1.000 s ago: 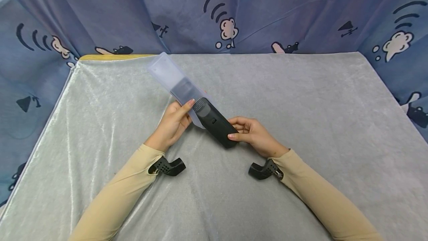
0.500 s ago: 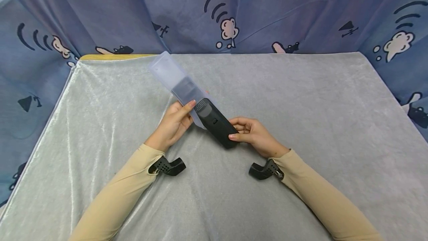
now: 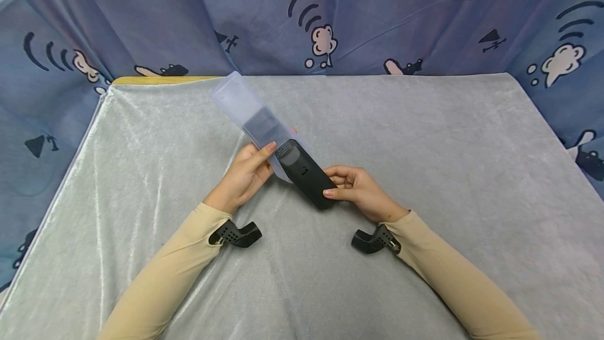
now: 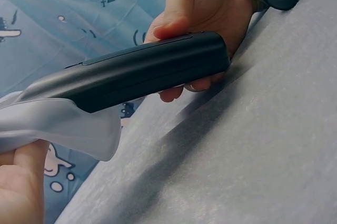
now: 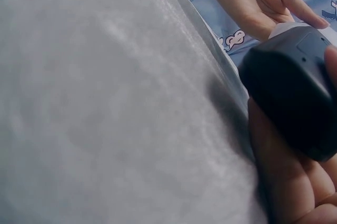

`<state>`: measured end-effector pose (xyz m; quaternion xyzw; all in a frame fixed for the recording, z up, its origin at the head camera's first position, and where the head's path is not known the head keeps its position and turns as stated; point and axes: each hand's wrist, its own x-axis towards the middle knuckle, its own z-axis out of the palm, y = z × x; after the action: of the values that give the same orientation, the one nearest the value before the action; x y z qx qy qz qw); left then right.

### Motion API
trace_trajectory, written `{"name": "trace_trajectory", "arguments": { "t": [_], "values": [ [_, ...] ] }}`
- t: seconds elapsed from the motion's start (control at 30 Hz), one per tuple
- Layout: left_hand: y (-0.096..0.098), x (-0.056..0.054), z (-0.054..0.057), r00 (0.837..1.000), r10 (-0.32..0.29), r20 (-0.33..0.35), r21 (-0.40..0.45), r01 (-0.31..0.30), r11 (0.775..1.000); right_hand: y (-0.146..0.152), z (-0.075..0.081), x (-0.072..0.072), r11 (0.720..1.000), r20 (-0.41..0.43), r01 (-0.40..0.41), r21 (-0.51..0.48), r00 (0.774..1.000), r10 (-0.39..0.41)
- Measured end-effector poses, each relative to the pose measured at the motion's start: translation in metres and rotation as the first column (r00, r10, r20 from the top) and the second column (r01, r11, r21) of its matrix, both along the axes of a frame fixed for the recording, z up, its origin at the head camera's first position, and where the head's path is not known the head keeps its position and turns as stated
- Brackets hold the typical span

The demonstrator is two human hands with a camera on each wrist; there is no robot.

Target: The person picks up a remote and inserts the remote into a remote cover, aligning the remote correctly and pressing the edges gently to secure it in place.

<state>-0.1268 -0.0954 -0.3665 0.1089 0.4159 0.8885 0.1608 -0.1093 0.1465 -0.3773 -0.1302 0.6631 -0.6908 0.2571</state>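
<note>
A black remote control (image 3: 306, 174), its back with a small latch facing up, lies slantwise between the hands in the head view. Its upper end sits in the mouth of a translucent silicone sleeve (image 3: 233, 98), and its dark shape shows through the sleeve's middle. My left hand (image 3: 245, 174) pinches the sleeve near its mouth, thumb on top. My right hand (image 3: 356, 190) grips the remote's lower end, thumb on the back and fingers beneath. In the left wrist view the sleeve's loose lip (image 4: 100, 129) hangs below the remote (image 4: 152, 69), above the table.
A grey velvety cloth (image 3: 448, 172) covers the table. A yellow strip (image 3: 160, 81) shows at its far left edge. A blue patterned curtain (image 3: 401, 14) hangs behind and at the sides. Black wrist mounts (image 3: 240, 234) stick out from both sleeves.
The remote and sleeve have shifted very slightly to the right with both hands. Both grips look the same as before.
</note>
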Motion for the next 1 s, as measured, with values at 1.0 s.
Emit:
{"name": "trace_trajectory", "arguments": {
  "t": [1.0],
  "values": [
    [0.0019, 0.0010, -0.0020, 1.000, 0.011, -0.002, -0.030, -0.011, 0.999, -0.0005, 0.0012, 0.0016, 1.000, 0.017, 0.020, -0.010, 1.000, -0.020]
  ]
}}
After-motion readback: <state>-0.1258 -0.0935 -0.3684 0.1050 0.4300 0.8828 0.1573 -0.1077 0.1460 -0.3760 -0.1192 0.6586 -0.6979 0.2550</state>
